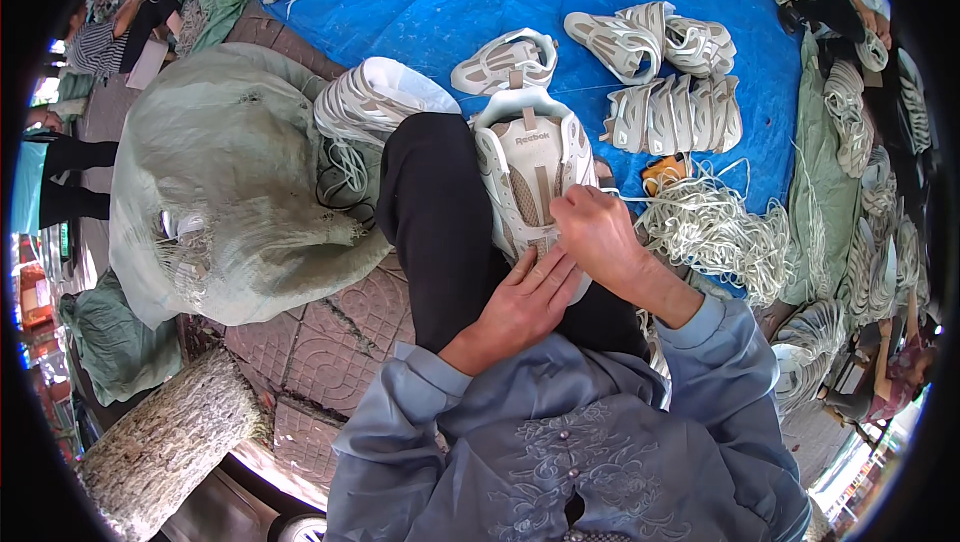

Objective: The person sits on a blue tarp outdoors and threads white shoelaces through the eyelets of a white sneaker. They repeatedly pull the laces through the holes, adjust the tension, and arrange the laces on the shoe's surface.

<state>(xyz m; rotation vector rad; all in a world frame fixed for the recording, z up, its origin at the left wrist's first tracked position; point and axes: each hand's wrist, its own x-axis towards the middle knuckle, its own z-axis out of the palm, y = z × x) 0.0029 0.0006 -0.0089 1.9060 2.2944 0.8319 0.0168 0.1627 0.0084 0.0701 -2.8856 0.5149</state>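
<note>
A beige and white sneaker upper (532, 154) rests over my lap, its tongue end pointing away from me. My left hand (515, 307) lies across its near part, fingers stretched out flat together. Just right of it, my right hand (605, 242) pinches a white shoelace (633, 199) at the right row of eyelets. The lace trails off to the right from the fingers. Part of the upper's toe is hidden under my hands.
A blue tarp (430, 4) bears several stacked uppers (680, 114), a single upper (505, 62) and a tangled pile of white laces (715, 232). Left of my knee stand nested uppers (370, 102) and a bulging woven sack (225, 182). A stone block (175, 442) lies lower left. Other people sit nearby.
</note>
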